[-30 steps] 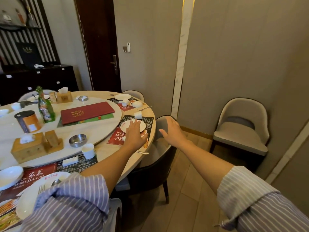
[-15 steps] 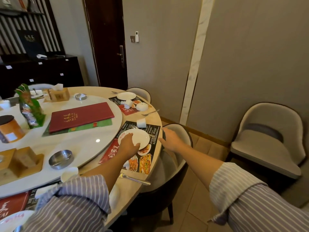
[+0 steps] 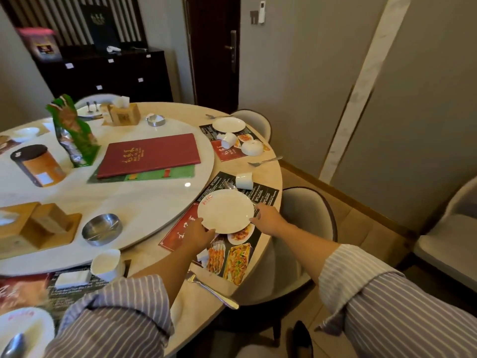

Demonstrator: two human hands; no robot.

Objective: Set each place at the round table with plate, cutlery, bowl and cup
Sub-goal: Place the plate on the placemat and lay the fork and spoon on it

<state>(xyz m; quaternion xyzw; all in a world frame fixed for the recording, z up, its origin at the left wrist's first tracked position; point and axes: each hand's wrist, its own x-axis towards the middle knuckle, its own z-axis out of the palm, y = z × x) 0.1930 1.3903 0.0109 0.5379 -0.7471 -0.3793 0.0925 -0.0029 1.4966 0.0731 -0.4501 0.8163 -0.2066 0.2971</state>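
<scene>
Both hands now sit at the plate, where half a second ago only the left touched it and the right hovered over the chair back. The left hand [image 3: 198, 232] grips the near-left rim of the white plate [image 3: 225, 211], fingers curled under the edge; the right hand [image 3: 268, 219] pinches the right rim, fingertips against the edge. The plate rests on, or is just lifted off, the printed placemat [image 3: 232, 257] at the tabletop [image 3: 268, 171] edge; which of the two cannot be told.

For the coming move, the plate lies straight ahead between the two hands, each equally close, so it can slide or turn either way; it looks slightly left and inward of the placemat's middle, so a nudge toward the chair [image 3: 307, 223] seems likely.

Beyond the plate, a spoon [image 3: 230, 186] pokes out at its far rim and a white cup [image 3: 244, 180] lies on its side just past that. A fork [image 3: 211, 290] lies on the tabletop near the left forearm, well apart from this setting's far items.

The plate carries a small red mark on its left rim, unreadable. The placemat shows red calligraphy and food photos; the dark red menu [image 3: 149, 155] bears gold characters too small to read.
</scene>
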